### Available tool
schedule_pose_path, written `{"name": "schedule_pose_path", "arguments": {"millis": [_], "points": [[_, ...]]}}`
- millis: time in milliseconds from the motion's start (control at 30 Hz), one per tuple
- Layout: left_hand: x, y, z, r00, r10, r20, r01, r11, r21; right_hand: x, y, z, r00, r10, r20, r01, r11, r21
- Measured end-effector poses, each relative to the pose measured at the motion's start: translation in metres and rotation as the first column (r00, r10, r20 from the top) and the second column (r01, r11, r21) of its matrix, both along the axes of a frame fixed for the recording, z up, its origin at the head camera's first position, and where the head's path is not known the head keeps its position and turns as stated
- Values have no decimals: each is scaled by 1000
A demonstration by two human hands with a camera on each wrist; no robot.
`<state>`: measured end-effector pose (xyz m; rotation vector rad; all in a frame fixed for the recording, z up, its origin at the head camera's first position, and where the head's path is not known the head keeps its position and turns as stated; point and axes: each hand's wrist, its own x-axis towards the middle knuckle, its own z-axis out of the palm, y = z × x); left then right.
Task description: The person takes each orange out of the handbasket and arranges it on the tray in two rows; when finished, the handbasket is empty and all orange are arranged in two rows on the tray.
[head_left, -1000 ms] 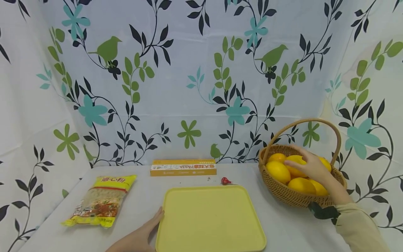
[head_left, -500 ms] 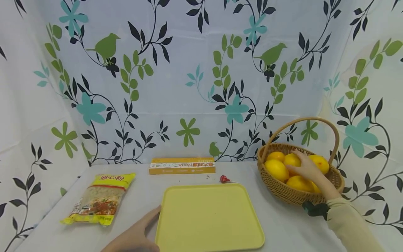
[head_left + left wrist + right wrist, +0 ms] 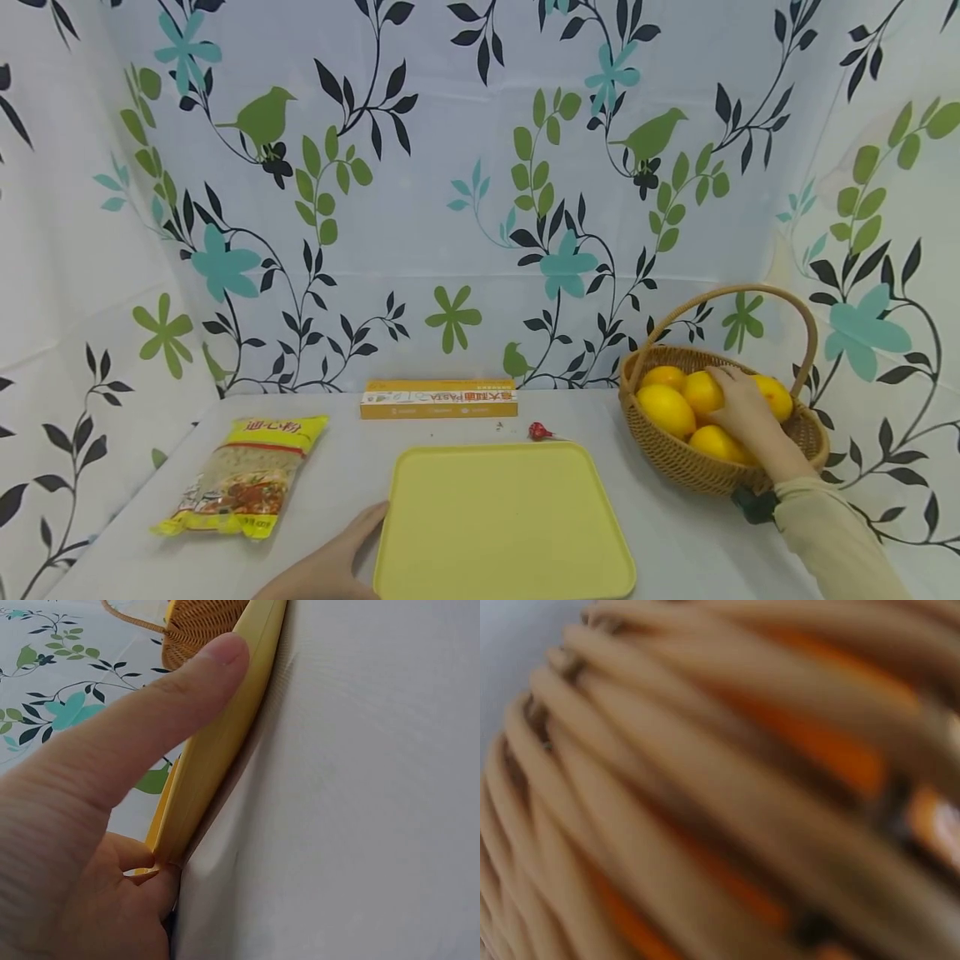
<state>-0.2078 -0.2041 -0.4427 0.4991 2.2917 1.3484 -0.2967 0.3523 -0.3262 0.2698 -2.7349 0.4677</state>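
Note:
My right hand reaches into a wicker basket of yellow lemons. Its thumb and fingers curl round the right side of one lemon; part of the grip is hidden. The right wrist view is filled by the blurred basket weave, with orange-yellow fruit showing through the gaps. At the left edge of a yellow tray rests my left hand. In the left wrist view its straight thumb lies against the tray's side, and fingertips touch the rim lower down.
A bag of pasta lies on the left of the white table. Against the patterned cloth at the back stands an orange pasta box. Just behind the tray is a small red-wrapped lollipop. The basket's tall handle arches over the lemons.
My right hand has come down from above the lemons, and its spread fingers have closed round one. The left hand stays at the tray's edge. The head view shifts slightly.

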Motion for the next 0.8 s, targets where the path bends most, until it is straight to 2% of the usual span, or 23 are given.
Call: {"name": "schedule_pose_path", "arguments": {"millis": [200, 367, 467, 600, 800], "points": [[1, 1, 1, 1000, 7, 14, -6, 1000, -10, 0, 6, -1, 998, -23, 55, 29, 993, -117], [2, 2, 2, 999, 32, 28, -32, 999, 11, 0, 9, -1, 1000, -25, 2, 25, 991, -130], [3, 1, 2, 998, 49, 49, -52, 997, 61, 1, 9, -2, 999, -28, -27, 23, 990, -143], [4, -1, 0, 993, 44, 109, -58, 990, 132, 5, 10, -2, 999, -35, -22, 31, 991, -134], [2, 3, 0, 994, 69, 81, -77, 991, 105, 15, 9, 10, 999, -29, -43, 24, 992, -122]]}}
